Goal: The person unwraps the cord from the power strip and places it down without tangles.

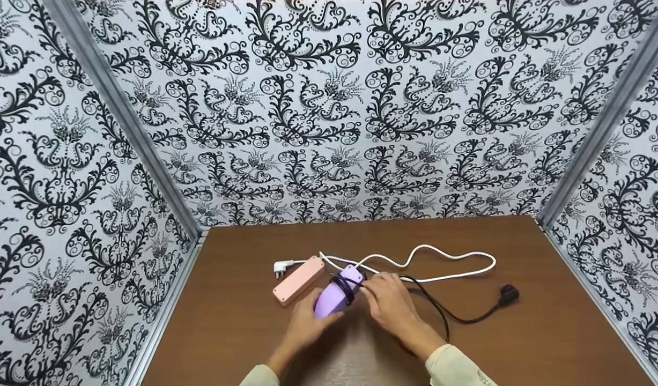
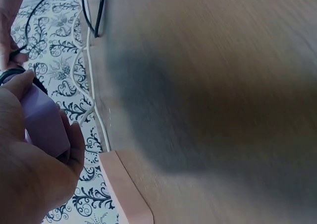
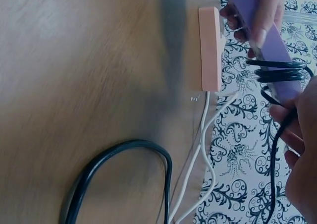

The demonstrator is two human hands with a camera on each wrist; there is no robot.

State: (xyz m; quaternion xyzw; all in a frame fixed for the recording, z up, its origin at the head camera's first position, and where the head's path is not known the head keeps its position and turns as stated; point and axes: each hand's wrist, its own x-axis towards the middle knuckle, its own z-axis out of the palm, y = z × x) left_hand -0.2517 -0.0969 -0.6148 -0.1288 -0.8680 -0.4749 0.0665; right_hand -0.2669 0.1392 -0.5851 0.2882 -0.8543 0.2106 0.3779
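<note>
Softly lilac bar [image 3: 274,49], black cord [image 3: 280,75] in loops around it.

Black cord [image 1: 471,321] obstructs the right, with room left on the table [image 1: 221,321].

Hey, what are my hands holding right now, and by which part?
Your left hand grips the rectangular purple plastic power strip by its near end; your right hand pinches the thin black cord close to the strip's far end.
</note>
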